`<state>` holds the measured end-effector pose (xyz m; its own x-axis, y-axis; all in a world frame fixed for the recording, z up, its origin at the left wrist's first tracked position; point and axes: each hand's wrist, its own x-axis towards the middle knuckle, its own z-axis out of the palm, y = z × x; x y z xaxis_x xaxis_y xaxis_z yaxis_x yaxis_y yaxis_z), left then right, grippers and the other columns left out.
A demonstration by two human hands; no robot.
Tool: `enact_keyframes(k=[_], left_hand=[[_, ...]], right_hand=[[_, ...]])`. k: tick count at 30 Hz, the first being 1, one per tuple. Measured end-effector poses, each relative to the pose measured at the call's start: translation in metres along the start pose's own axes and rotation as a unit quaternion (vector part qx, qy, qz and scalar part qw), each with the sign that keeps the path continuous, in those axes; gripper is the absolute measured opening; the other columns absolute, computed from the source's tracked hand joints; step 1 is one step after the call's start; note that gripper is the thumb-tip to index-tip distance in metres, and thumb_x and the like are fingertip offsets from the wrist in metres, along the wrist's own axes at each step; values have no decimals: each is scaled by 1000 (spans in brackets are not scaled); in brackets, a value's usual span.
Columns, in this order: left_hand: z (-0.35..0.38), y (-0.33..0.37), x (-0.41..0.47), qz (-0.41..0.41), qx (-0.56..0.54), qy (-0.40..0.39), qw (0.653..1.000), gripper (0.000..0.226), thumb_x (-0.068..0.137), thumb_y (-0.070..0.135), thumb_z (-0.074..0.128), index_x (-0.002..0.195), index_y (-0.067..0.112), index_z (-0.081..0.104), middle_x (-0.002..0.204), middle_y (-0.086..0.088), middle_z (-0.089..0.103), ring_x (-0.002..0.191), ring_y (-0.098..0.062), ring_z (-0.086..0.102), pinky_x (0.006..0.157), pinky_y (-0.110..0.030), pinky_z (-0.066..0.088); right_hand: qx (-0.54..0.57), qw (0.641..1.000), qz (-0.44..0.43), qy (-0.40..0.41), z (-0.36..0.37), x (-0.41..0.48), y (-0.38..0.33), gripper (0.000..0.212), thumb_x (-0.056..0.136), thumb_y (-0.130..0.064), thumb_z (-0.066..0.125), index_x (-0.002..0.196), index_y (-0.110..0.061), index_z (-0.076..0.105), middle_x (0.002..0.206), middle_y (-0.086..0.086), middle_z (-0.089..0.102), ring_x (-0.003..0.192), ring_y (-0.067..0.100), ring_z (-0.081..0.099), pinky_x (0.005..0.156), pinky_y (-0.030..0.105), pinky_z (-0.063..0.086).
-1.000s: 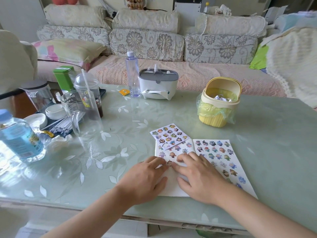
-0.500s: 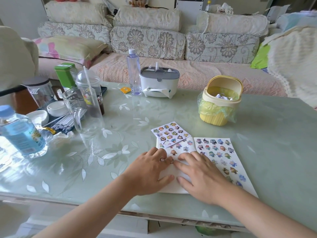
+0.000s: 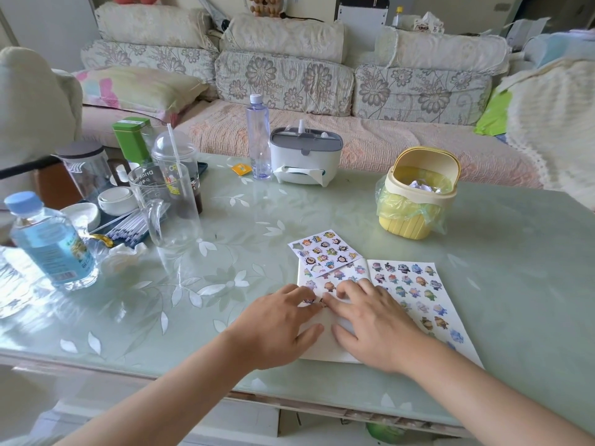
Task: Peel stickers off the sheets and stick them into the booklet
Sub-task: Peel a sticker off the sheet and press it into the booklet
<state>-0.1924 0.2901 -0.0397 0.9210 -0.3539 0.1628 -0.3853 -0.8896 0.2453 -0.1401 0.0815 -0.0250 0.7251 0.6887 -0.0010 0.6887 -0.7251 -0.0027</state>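
Barely any change vs 0.5 s ago. Booklet [image 3: 325, 347] lies open at lower centre of frame on the bench [image 3: 225, 246], same spot. Left grip [image 3: 277, 329] still palm down on the left page, fingers loosely spread, thumb splayed. Two small stickers [image 3: 308, 300] sit at its fingertips; stuck on or under them, can't tell. Right grip [image 3: 375, 326] lies flat with fingers spread, index tip touching the sticker nearest the left fingers, as before. Small sheet [image 3: 325, 252] still overlaps the booklet's upper left corner.
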Motion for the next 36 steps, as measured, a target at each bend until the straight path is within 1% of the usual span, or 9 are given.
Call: enact_keyframes(k=[6,11,15,18,19,23,26,33,36], left_hand=[[2,0,5,3,-2,11,1000,58,95,55,26,131,29,64,127,8,58,117,-13,50,85,-33,52],[-1,-3,20,-2,10,47,999,54,88,50,28,102,29,75,100,8,65,94,-15,58,67,-28,47],[-2,-12,34,-29,-20,72,997,40,91,44,38,81,23,71,84,7,58,84,-15,54,62,-30,49],[-6,-23,51,-75,-46,86,992,16,95,30,56,97,22,69,100,7,59,102,-16,54,71,-28,44],[-7,-26,57,-86,-50,87,991,17,94,29,60,108,23,67,109,7,58,109,-14,51,75,-28,44],[-5,-39,74,-77,-51,31,995,54,89,40,64,139,26,51,140,10,48,132,-13,38,104,-34,41],[1,-45,79,-85,-60,2,995,54,90,46,61,141,32,51,140,13,51,132,-11,39,104,-33,40],[5,-52,81,-64,-57,111,990,26,98,33,54,121,29,67,120,12,66,114,-15,56,87,-29,46],[0,-49,78,-39,-68,166,983,30,96,35,52,118,24,69,121,9,65,112,-17,57,91,-33,49]], right_hand=[[43,998,-21,32,4,-6,11,51,90,-54,34,124,-31,65,124,-10,52,113,15,43,93,39,45],[195,977,15,84,4,3,23,52,89,-54,39,124,-30,70,119,-14,59,113,9,51,99,28,42],[168,978,53,111,-2,27,36,36,95,-40,53,127,-31,67,124,-17,59,119,8,52,101,30,42],[136,983,80,95,-5,46,41,40,96,-37,57,135,-33,59,133,-15,54,124,13,47,101,33,42],[129,984,82,89,-5,52,42,44,95,-39,58,138,-33,56,137,-13,52,127,15,45,104,35,41],[89,993,53,52,-3,75,45,59,93,-46,58,148,-32,43,153,-11,43,137,19,38,111,39,34],[99,993,31,59,1,84,47,51,92,-41,59,142,-33,51,139,-12,58,127,19,49,104,40,38],[77,976,-4,204,6,80,55,26,79,-14,74,102,-28,73,98,-13,75,87,17,68,72,33,40],[80,957,-2,278,0,81,54,20,78,-9,76,87,-26,73,84,-12,72,75,18,65,67,32,40]])
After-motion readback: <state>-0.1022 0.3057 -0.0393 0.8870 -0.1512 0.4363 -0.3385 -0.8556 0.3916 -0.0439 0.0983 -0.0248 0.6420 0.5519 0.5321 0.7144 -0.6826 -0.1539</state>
